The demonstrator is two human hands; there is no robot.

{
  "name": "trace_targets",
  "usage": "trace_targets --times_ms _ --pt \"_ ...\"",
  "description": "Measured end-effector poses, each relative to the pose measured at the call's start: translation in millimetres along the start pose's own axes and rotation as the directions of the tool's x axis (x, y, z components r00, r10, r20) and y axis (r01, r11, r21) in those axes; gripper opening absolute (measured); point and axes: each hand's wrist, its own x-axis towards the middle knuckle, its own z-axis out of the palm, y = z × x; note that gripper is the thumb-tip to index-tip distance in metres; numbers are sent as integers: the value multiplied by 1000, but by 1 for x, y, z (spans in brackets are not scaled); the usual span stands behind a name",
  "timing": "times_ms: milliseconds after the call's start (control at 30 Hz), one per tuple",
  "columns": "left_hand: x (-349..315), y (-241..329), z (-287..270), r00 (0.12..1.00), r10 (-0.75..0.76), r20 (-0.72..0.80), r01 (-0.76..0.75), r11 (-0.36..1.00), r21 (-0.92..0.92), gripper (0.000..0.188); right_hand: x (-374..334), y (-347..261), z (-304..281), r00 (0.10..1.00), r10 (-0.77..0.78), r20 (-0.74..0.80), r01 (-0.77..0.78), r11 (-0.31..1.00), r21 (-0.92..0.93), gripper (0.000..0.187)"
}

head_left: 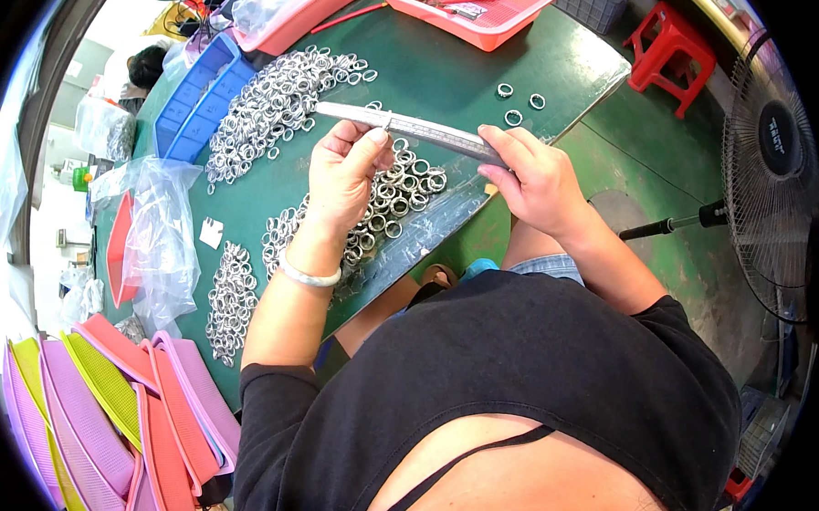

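Note:
My right hand (539,183) is closed round the thick end of a metal ring mandrel (442,135), held almost level above the green table. At the mandrel's thinner part, my left hand (342,175) pinches a small silver ring (387,121) that sits around it. Fingers cover part of that ring. Below the left hand lies a pile of silver and darker rings (398,193) along the table's near edge. A larger heap of silver rings (284,95) spreads beyond it, and a smaller pile (232,307) lies to the left. Three loose rings (513,118) rest near the right edge.
A blue divided bin (197,100), clear plastic bags (159,245) and a pink tray (479,26) with red-handled pliers stand on the green table (436,69). Stacked coloured baskets (102,379) fill the lower left. A red stool (674,48) and a fan (774,171) stand right.

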Motion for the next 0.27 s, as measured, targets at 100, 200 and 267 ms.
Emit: trace_targets --times_ms 100,200,267 --pt "1 1 5 1000 0 -26 -1 1000 -30 15 0 0 0 1000 -16 -5 16 999 -44 39" --pt "3 -1 3 1000 -4 0 4 1000 30 18 0 1 1 999 -33 1 33 997 -65 39" --pt "4 -2 -5 999 -1 48 -3 996 86 22 1 0 0 999 -41 -2 41 998 -57 40"
